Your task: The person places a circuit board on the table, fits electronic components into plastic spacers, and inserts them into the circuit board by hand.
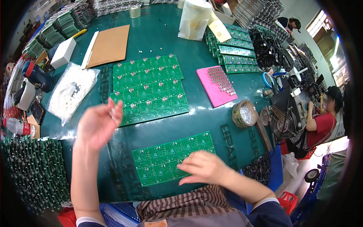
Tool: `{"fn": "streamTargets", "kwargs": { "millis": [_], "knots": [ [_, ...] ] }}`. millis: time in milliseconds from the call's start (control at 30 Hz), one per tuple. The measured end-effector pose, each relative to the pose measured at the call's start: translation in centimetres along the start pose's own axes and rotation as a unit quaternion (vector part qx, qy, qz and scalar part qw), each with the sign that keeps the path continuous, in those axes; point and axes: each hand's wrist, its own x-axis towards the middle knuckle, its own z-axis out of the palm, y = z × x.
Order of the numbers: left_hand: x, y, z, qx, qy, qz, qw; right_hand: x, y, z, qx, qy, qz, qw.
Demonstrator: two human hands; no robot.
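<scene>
A green circuit board (153, 157), marked off in a grid of repeated units, lies flat on the table in front of me. My right hand (204, 167) is over its near right part, thumb apart from the bent fingers, and nothing shows between them. To the left, my left hand (99, 123) is raised palm up, its fingers curled around small white parts (114, 112). Just beyond that hand, more green boards (159, 104) lie overlapped, with small upright metal-topped components on them. A clear bag (72, 90) of white pieces lies left of these boards.
A pink foam block (211, 90) holds rows of small metal components. Right of the board stands a round tape-wrapped container (244, 113). Stacked boards (34, 174) rise at the left; others (238, 49) lie at the back right. A co-worker in red (321, 128) sits at the right.
</scene>
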Motion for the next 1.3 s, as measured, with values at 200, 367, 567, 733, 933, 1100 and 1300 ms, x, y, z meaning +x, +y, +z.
{"fn": "streamTargets", "kwargs": {
  "millis": [200, 367, 567, 733, 933, 1100, 1300],
  "knots": [
    [-5.4, -9.2, -1.0, 0.172, -0.007, 0.036, 0.984, 3.6, 11.7, -6.7, -0.151, 0.152, 0.168, 0.962],
    [-6.1, -13.9, -1.3, 0.14, -0.039, 0.01, 0.989, 3.7, 17.4, -8.3, -0.152, 0.04, 0.268, 0.951],
    [-6.1, -16.9, -1.1, 0.067, 0.0, -0.051, 0.996, 3.4, 16.8, -7.7, -0.139, 0.109, 0.247, 0.953],
    [-5.8, -17.7, -0.1, 0.083, 0.009, -0.02, 0.996, 3.2, 10.1, -5.7, 0.012, 0.178, 0.243, 0.954],
    [-5.7, -18.4, -1.4, 0.079, -0.068, -0.021, 0.994, 0.8, -1.4, -2.4, 0.418, 0.151, 0.255, 0.859],
    [-6.2, -19.3, -1.1, 0.062, -0.051, -0.032, 0.996, -0.2, -2.5, -0.9, 0.411, 0.139, 0.24, 0.868],
    [-6.3, -19.5, -1.6, 0.081, -0.039, -0.029, 0.995, -0.2, -2.1, -0.7, 0.438, 0.162, 0.262, 0.844]
  ]
}}
